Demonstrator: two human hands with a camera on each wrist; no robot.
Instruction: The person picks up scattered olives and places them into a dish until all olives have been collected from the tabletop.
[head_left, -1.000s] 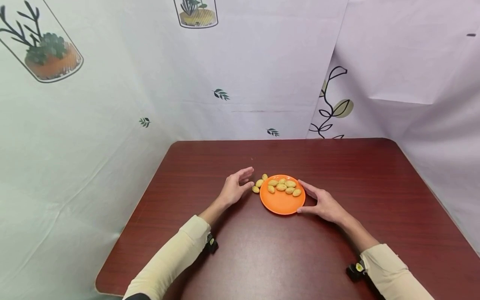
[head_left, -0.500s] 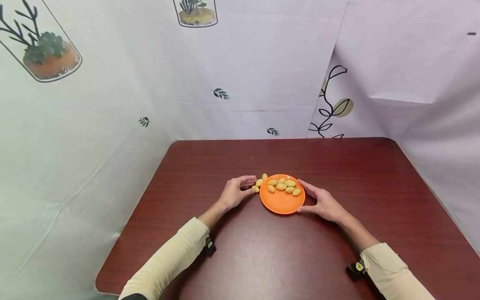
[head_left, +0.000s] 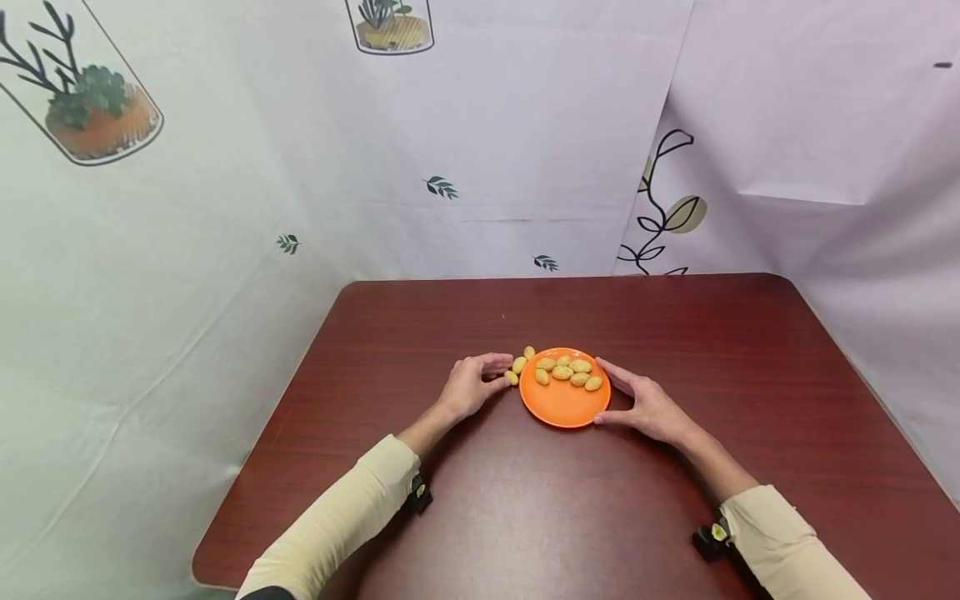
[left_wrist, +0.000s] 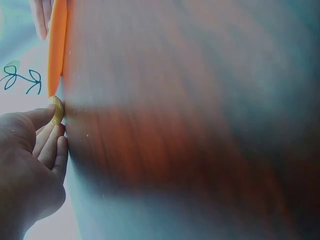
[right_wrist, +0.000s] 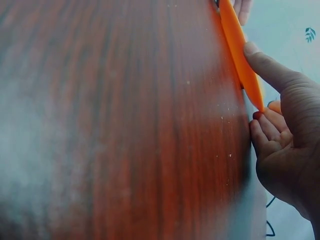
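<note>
An orange plate (head_left: 562,410) lies on the table, bearing several yellow, oval, nut-like pieces (head_left: 562,372) on its far half. At its left edge, 3 more such pieces (head_left: 519,365) lie on the tabletop. My left hand (head_left: 467,387) reaches to these loose ones. In the left wrist view its thumb and fingertips pinch the nearest yellow nut (left_wrist: 58,111). On the opposite side, my right hand (head_left: 651,407) grips the plate's right rim, thumb at the near side and fingers at the far side. The right wrist view shows the thumb pressed against the plate (right_wrist: 239,50).
The dark red wooden table (head_left: 570,517) has rounded far corners. Pale cloth (head_left: 487,167) printed with plants hangs behind it and at both sides. Small black devices (head_left: 711,542) are worn under both cream sleeves (head_left: 345,508).
My left hand has moved right and a little nearer, drawing its thumb and fingers in at the loose yellow nuts. The right hand and the plate have stayed put.
</note>
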